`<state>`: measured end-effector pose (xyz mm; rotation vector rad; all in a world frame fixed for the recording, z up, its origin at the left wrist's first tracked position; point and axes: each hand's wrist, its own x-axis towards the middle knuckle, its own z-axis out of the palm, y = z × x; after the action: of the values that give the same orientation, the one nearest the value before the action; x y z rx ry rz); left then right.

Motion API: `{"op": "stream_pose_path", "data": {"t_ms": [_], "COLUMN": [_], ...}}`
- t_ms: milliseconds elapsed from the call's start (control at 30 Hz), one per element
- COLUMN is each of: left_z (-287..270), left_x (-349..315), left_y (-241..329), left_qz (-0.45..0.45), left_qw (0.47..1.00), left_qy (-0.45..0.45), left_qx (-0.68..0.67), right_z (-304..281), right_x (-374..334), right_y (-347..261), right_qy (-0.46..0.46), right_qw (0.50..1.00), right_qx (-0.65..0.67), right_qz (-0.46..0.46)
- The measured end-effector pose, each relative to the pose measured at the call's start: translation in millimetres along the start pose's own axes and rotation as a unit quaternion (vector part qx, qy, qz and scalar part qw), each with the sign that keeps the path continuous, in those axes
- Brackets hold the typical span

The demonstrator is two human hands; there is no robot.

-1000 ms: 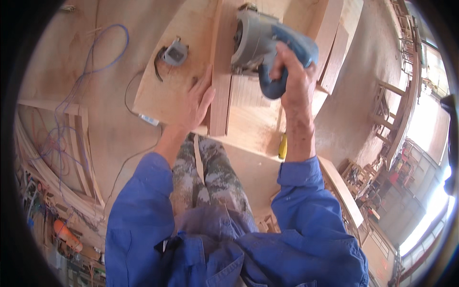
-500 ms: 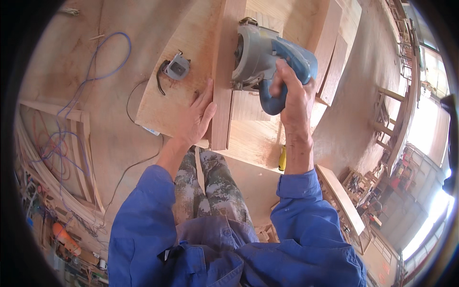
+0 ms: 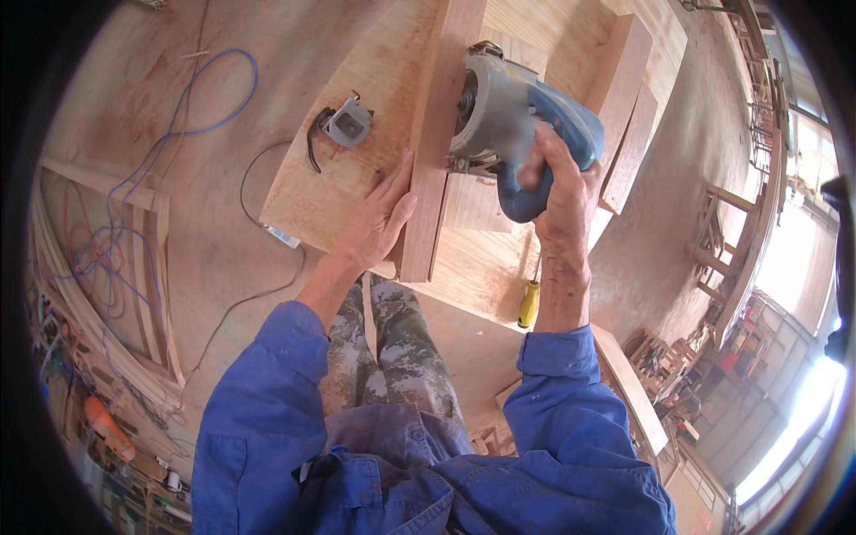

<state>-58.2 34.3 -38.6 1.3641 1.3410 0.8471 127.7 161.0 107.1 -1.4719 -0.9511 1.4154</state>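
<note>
Around the looped blue handle [image 3: 524, 205] of a blue-and-grey handheld circular saw [image 3: 495, 111], got the right hand [image 3: 563, 192] curled in a full grip, so pretty much zero gap there. From that hand, looking up and to the left for the saw's body, just off the right side of a long, straight, reddish-brown wooden plank [image 3: 426, 187]. Maybe touching it, can't tell from above. Worth noting about the plank's long axis: runs away from the body, leaning a bit right toward the far end. Way nearer to it, the left hand [image 3: 382, 221], laid along the left side, fingers stretched out pointing away, thumb apart over the wood, not wrapped around anything. Further out, on the pale plywood worktop [image 3: 473, 281]: up left, a grey tape measure [image 3: 348, 123] with a black strap; by the right forearm, a yellow-handled tool [image 3: 529, 305].
</note>
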Motion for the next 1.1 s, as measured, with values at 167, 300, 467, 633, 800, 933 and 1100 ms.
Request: {"op": "stream_pose_path", "data": {"t_ms": [167, 300, 467, 633, 800, 933, 1100], "left_z": [1.4, 2.1, 0.0, -2.0, -2.2, 2.1, 2.7], "left_x": [1.3, 0.0, -0.7, 1.0, 0.7, 3.3, 3.4], "left_y": [-2.4, -2.5, -1.8, -2.2, 1.1, 3.7, 3.5], "left_qz": [0.0, -0.002, -0.004, 0.005, 0.011, 0.004, -0.007], "left_qw": [1.0, 1.0, 1.0, 1.0, 1.0, 1.0, 1.0], "left_qy": [0.001, -0.001, -0.005, -0.006, -0.006, -0.007, -0.016], "left_qx": [0.008, 0.014, 0.005, 0.011, 0.007, 0.001, 0.012], "right_z": [2.5, 2.9, 3.6, 3.2, 0.6, 0.0, -4.2], "right_x": [-0.4, -1.3, 1.3, 1.0, 2.2, 0.8, 1.3], "right_y": [-1.4, -2.7, -0.4, -2.3, -3.9, -4.5, -5.8], "right_qy": [0.002, 0.003, 0.006, 0.007, 0.005, 0.009, 0.005], "right_qw": [1.0, 1.0, 1.0, 1.0, 1.0, 1.0, 0.999], "right_qx": [0.013, 0.0, 0.009, -0.001, -0.022, -0.025, -0.044], "right_qz": [-0.004, -0.011, -0.002, -0.004, -0.011, -0.009, 0.001]}}
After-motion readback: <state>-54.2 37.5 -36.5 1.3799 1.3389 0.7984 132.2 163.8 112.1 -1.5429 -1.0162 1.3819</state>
